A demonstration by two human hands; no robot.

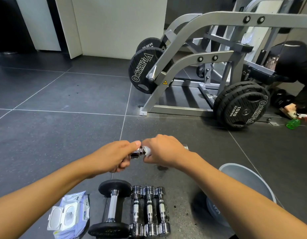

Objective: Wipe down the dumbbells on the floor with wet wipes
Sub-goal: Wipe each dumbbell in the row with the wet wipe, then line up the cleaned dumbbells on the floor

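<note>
I hold a small chrome dumbbell (137, 152) level above the floor. My left hand (113, 155) grips its left end, mostly covering it. My right hand (164, 150) is wrapped round the bar with a white wet wipe (147, 150) bunched under the fingers; the far chrome end (186, 147) pokes out past the wrist. On the floor below lie a black-headed dumbbell (113, 208) and three small chrome dumbbells (150, 210) side by side. The wet wipe pack (70, 214) lies to their left with its lid flipped open.
A grey round basin (247, 176) stands at the right by my forearm, over a weight plate (214, 211). A grey plate-loaded machine (192, 66) with black plates fills the far right. Another person (297, 69) bends there beside a green spray bottle (293, 124). Dark tiled floor spreads left.
</note>
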